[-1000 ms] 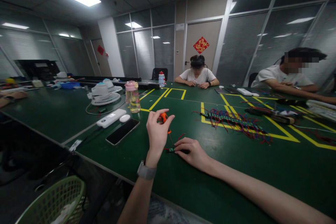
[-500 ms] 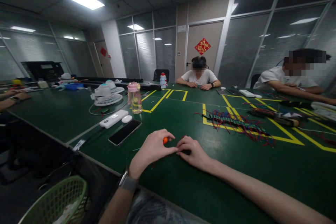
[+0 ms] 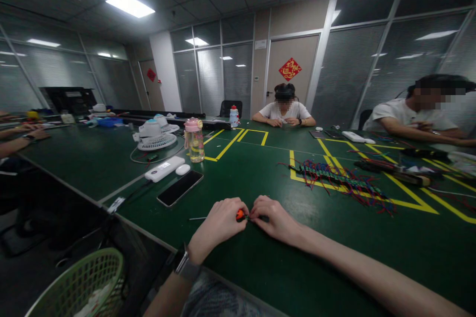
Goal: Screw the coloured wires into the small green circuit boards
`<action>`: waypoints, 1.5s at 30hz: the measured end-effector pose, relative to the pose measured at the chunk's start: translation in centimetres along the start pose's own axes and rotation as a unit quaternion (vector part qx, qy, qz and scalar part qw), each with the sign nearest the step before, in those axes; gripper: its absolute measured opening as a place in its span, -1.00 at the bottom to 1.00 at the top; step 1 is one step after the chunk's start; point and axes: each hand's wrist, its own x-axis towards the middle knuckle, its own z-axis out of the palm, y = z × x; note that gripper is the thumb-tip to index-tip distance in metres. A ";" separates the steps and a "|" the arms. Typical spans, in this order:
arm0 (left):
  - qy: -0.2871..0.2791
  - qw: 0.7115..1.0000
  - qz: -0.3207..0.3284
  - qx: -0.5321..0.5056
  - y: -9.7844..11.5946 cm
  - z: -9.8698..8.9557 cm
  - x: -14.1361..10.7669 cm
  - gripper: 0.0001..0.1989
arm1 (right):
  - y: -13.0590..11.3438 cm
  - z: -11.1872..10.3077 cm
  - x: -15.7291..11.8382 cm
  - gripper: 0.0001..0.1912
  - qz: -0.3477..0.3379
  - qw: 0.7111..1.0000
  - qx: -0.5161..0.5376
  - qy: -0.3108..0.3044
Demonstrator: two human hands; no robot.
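My left grip [image 3: 223,215] curls around an orange screwdriver [image 3: 240,214]. My right grip [image 3: 269,215] pinches a tiny green board [image 3: 248,218], mostly hidden, between both grips. Far past them, a red sign [image 3: 290,69] has gold writing.

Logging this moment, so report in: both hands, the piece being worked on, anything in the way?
Left hand: holding orange-handled tool. Right hand: pinching small green piece. Phone beyond left hand, not touching.

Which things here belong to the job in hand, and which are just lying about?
In the job:
- left hand, holding orange tool
- right hand, pinching small green piece
- wired boards, probably

Lying about, seemingly:
- phone
- drink bottle
- white fans
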 end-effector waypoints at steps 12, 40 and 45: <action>0.015 1.000 0.006 -0.015 0.0 0.1 -0.4 -0.82 | 0.4 0.2 -0.6 -0.87 0.078 0.995 0.044 0.038; 0.011 0.921 0.222 0.321 2.2 2.1 0.4 -0.88 | 0.4 -0.1 -1.3 -0.83 -0.130 0.990 -0.047 -0.014; 0.014 0.917 0.218 0.335 2.5 2.4 0.0 -0.91 | 0.3 0.2 -1.4 -0.85 -0.065 0.998 0.003 0.005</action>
